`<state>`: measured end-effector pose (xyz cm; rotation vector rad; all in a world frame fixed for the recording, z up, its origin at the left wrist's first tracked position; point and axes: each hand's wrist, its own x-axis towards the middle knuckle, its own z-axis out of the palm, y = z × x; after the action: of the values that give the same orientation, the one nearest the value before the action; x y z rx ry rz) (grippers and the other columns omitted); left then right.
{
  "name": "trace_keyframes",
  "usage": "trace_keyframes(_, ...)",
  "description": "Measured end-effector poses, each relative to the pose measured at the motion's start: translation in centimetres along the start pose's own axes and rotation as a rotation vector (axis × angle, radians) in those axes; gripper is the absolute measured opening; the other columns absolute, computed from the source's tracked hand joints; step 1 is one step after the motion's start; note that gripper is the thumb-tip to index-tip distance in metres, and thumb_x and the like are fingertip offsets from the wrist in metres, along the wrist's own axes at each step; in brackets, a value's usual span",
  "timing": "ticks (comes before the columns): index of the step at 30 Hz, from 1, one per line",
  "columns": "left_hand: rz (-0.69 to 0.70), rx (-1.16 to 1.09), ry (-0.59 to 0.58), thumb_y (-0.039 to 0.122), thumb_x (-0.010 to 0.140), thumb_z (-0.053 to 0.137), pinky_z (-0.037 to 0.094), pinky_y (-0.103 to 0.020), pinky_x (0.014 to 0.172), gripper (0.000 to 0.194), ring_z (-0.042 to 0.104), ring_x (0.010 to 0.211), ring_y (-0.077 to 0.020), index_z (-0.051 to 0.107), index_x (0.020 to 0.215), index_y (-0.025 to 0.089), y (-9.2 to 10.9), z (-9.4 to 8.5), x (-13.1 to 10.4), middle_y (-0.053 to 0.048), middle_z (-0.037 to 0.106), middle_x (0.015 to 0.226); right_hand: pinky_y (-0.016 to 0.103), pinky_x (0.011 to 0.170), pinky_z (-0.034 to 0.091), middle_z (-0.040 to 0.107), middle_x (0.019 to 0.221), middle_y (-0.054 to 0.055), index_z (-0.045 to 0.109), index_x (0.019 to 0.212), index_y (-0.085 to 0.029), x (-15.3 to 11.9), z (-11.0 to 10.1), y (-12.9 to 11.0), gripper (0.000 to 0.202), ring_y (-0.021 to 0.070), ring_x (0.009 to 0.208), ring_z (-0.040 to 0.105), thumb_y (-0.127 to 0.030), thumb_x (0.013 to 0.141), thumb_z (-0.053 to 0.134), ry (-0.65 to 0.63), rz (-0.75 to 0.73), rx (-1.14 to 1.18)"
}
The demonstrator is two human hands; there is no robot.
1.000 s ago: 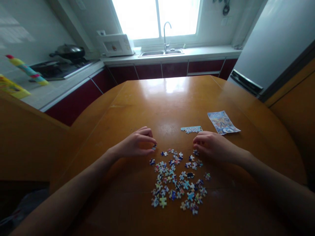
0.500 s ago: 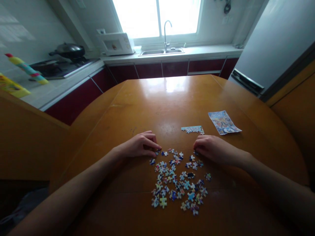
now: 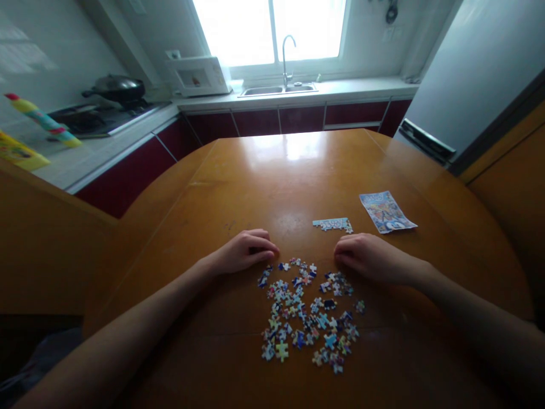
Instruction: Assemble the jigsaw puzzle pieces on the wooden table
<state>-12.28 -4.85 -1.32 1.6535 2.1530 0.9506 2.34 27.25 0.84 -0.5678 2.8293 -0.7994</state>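
Many small jigsaw puzzle pieces (image 3: 298, 309) lie loose and mixed on the wooden table in front of me. At the upper left of this pile rests my left hand (image 3: 247, 251), fingers curled and thumb near the index finger, no piece showing between them. A couple of dark blue pieces (image 3: 264, 275) lie just below it. My right hand (image 3: 368, 257) is at the upper right, its fingers bent together with no piece visible in them. Close under its fingertips sits a small cluster of pieces (image 3: 338, 284). Beyond that hand lies a joined puzzle strip (image 3: 332, 224).
A printed picture sheet (image 3: 387, 212) lies on the table (image 3: 255, 193) at the right. Behind the table, a counter carries a sink (image 3: 279, 90), a microwave (image 3: 199, 76) and a lidded pan (image 3: 119, 88). A fridge (image 3: 477, 79) stands at the right.
The piece at my left fingertips now lies lower, beside another dark blue piece. The one under my right fingers has shifted down into the cluster. Both hands have come off these pieces.
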Motion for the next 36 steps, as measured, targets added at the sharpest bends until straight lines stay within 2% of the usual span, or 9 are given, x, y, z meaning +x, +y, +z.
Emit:
trace_keyframes(9,-0.002,0.020,0.006,0.034,0.100,0.059,0.045,-0.025,0.073,0.024,0.059,0.079,-0.0142,0.077,0.103,0.017,0.1,0.1,0.0,-0.007,0.065,0.086,0.030,0.082,0.049,0.074,0.096,0.006,0.073,0.099,-0.020,0.3,0.5,0.4,0.024,0.0183,0.088,0.067,-0.017,0.096,0.049,0.027,0.038,0.050)
trace_keyframes(24,0.090,0.069,-0.002,0.030,0.097,0.064,0.046,-0.029,0.078,0.017,0.057,0.084,-0.0166,0.077,0.103,0.021,0.4,0.3,0.1,-0.007,0.065,0.088,0.031,0.081,0.049,0.074,0.096,0.005,0.073,0.100,-0.021,0.4,0.8,0.8,0.025,0.0182,0.088,0.066,-0.016,0.095,0.050,0.028,0.046,0.095)
trace_keyframes(32,0.179,0.101,-0.078,0.025,0.094,0.068,0.046,-0.029,0.083,0.017,0.052,0.094,-0.0179,0.077,0.107,0.030,2.8,1.1,0.2,-0.006,0.060,0.095,0.031,0.081,0.049,0.074,0.097,0.005,0.073,0.098,-0.022,0.5,0.7,0.7,0.024,0.0190,0.089,0.067,-0.018,0.096,0.050,0.029,0.057,0.082)
trace_keyframes(36,0.177,0.104,-0.131,0.024,0.094,0.069,0.046,-0.029,0.085,0.012,0.050,0.096,-0.0185,0.079,0.100,0.029,3.5,1.4,0.3,-0.006,0.059,0.096,0.031,0.080,0.049,0.074,0.096,0.005,0.073,0.098,-0.022,0.5,0.7,0.7,0.022,0.0189,0.087,0.067,-0.020,0.096,0.051,0.028,0.063,0.077)
